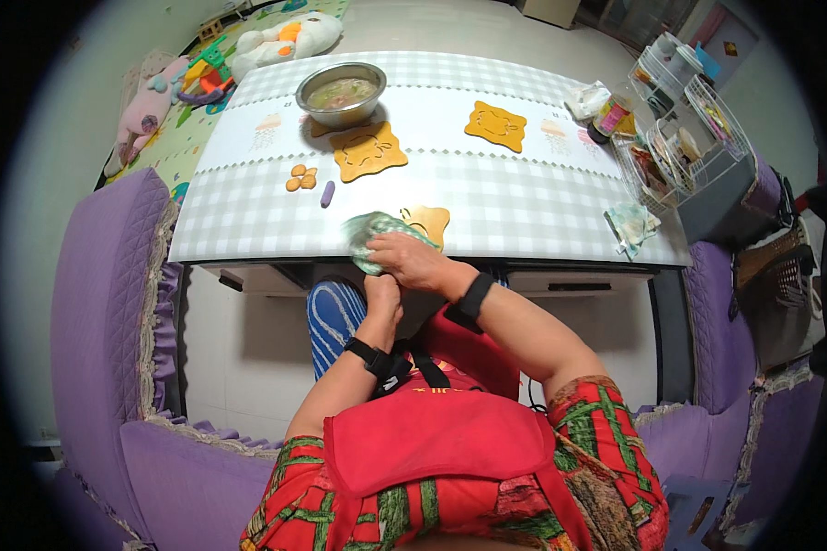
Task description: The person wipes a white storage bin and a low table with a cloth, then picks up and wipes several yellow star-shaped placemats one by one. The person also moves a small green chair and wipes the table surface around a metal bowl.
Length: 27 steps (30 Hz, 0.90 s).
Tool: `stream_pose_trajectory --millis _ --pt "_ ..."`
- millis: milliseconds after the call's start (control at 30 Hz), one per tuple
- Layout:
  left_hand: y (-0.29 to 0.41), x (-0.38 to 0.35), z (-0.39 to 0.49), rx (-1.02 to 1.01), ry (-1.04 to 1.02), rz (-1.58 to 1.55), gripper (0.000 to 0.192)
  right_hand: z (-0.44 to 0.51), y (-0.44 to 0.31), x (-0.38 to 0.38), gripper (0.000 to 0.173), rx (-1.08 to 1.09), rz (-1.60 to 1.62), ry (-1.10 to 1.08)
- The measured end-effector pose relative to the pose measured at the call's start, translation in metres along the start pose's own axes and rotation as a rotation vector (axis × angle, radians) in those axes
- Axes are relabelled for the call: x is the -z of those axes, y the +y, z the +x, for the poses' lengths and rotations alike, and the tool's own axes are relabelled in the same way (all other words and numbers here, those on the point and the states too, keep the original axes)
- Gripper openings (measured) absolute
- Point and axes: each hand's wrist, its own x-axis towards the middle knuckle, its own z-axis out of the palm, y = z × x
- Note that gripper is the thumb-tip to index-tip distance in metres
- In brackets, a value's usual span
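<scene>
My right hand (413, 260) holds a crumpled green-and-white cloth (371, 237) at the near edge of the table. The cloth is partly blurred and overlaps a yellow wavy-edged placemat (433, 222). Just below the table edge, my left hand (384, 300) is curled right under the cloth and the right hand. Its fingers are mostly hidden, so whether it grips the cloth cannot be made out. Farther in lie a purple stick-like piece (327, 194) and several small round brown biscuit-like pieces (300, 178).
A metal bowl of soup (341, 88) stands at the back left, behind another yellow placemat (369, 151). A third placemat (496, 126) lies right of centre. On the right are a bottle (608, 120), a wire rack (692, 155) and a crumpled cloth (632, 227). Purple sofa seats (103, 296) flank the table.
</scene>
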Motion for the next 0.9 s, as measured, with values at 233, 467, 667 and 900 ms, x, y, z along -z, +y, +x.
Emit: stream_pose_trajectory --millis 233,467,667,900 --pt "0.012 -0.005 -0.01 0.174 0.055 0.09 0.039 -0.023 0.066 0.035 0.01 -0.306 -0.425 0.081" --pt "0.046 0.043 -0.013 0.116 -0.202 0.068 0.042 -0.134 0.097 0.144 0.023 -0.905 -0.168 0.842" --pt "0.072 0.067 -0.028 0.022 -0.249 0.006 0.044 -0.149 0.136 0.112 0.037 -1.082 -0.578 0.513" --pt "0.087 0.05 -0.026 0.178 -0.753 -0.688 0.034 0.004 0.049 -0.035 0.027 -0.137 -0.109 0.272"
